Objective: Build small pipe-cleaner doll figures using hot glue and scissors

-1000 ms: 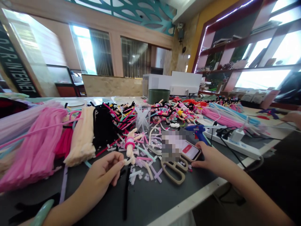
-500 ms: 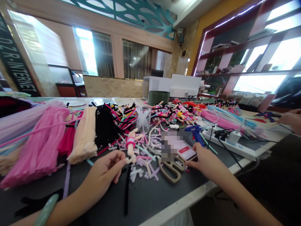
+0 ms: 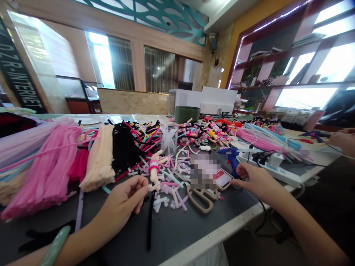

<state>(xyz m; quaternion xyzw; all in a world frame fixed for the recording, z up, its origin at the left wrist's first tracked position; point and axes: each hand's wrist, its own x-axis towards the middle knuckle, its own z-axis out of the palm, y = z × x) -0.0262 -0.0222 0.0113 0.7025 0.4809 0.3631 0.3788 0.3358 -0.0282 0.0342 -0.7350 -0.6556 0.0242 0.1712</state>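
My left hand (image 3: 127,195) pinches the lower end of a small pipe-cleaner doll (image 3: 154,170) wrapped with a pink band. Cut pipe-cleaner pieces (image 3: 166,192) lie scattered just beyond those fingers. My right hand (image 3: 256,181) hovers with its fingers apart and holds nothing. Closest to it are a smartphone (image 3: 223,178) and a blue hot glue gun (image 3: 231,157). Beige-handled scissors (image 3: 201,198) rest below the phone. A pixelated patch hides whatever lies beside the phone.
Bundles of pink, cream and black pipe cleaners (image 3: 100,159) fill the table's left side. A clear cup (image 3: 168,137), green tub (image 3: 187,114) and heaped dolls stand behind. A power strip (image 3: 270,166) sits near the table edge (image 3: 210,236). A co-worker's hand (image 3: 344,142) is far right.
My right hand has lifted off the phone and moved right, with its fingers spreading apart. My left hand still pinches the doll in nearly the same place.
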